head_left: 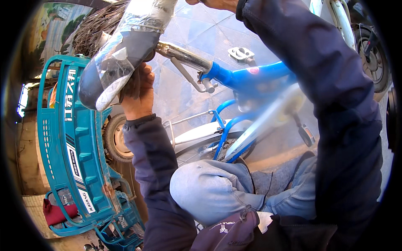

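A black-and-white bicycle saddle (111,69), wrapped in clear plastic and tape, sits at the upper left on a shiny metal seat post (184,56). My left hand (140,94) is closed on the saddle's underside, its fingers partly hidden behind it. The post runs into a blue bicycle frame (251,79), with a grey clamp lever (186,75) beside the joint. At the top edge, my right hand (220,4) is mostly cut off by the picture, so its fingers and anything in them are hidden.
A teal cargo tricycle (77,138) stands along the left. Behind the saddle lies a pile of brown sticks (94,31). A grey pedal-like part (240,54) rests on the tiled floor. The bicycle's pedal (307,136) juts out near my knees (201,188).
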### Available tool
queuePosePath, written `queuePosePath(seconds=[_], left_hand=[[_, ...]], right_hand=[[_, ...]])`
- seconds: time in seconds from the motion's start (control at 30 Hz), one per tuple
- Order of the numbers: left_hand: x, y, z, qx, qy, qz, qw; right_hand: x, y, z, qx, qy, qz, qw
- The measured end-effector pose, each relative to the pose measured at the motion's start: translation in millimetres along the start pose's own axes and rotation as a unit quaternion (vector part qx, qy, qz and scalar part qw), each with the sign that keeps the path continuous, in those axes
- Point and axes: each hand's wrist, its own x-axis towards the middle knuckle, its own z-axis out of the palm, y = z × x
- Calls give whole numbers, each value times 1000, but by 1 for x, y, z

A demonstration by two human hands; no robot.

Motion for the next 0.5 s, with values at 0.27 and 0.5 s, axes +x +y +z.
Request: queuePosePath(seconds=[0.27,0.5], left_hand=[[4,-5,-4,-24,-51,10,998],[-5,-12,4,24,-10,22,999]], right_hand=[[-1,-9,2,-41,-2,-27,999],[-31,-22,-8,-74,175,31,981]])
